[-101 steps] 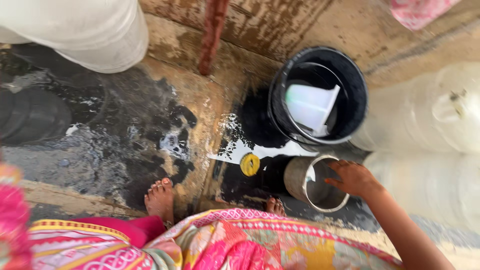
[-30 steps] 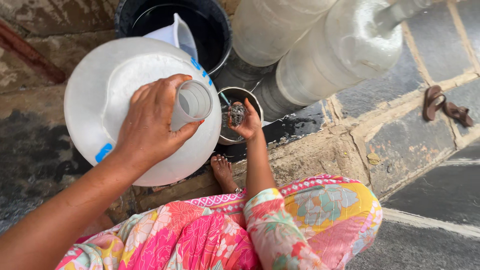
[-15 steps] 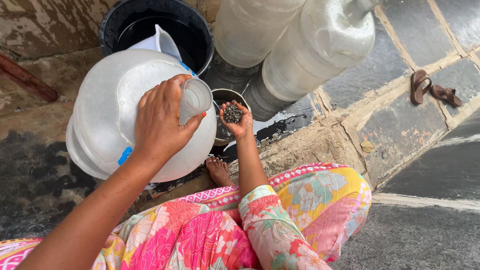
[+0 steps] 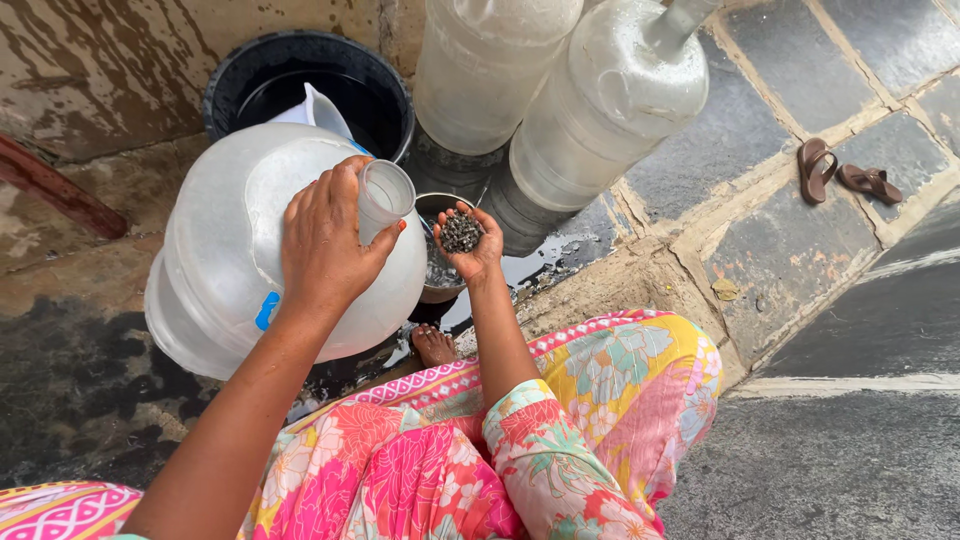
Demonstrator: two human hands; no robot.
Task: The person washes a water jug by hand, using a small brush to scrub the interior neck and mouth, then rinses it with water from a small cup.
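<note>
My left hand (image 4: 325, 245) grips the open neck (image 4: 385, 195) of a large translucent water jug (image 4: 220, 260), which is tilted on wet stone ground. My right hand (image 4: 465, 250) is cupped palm up just right of the neck, holding a small heap of dark wet pebbles (image 4: 461, 231). Right below that hand stands a small steel pot (image 4: 432, 285) with more pebbles and water. My bare foot (image 4: 433, 345) rests in front of the pot.
A black bucket (image 4: 300, 75) with water and a white plastic pitcher (image 4: 315, 110) stands behind the jug. Two more big translucent jugs (image 4: 490, 70) (image 4: 610, 100) lie at the back. Brown sandals (image 4: 845, 175) lie on the stone paving to the right, and a reddish pipe (image 4: 50, 190) on the left.
My right hand has lifted out of the steel pot with a handful of pebbles and come up beside the jug's neck. My left hand has kept its grip on the neck.
</note>
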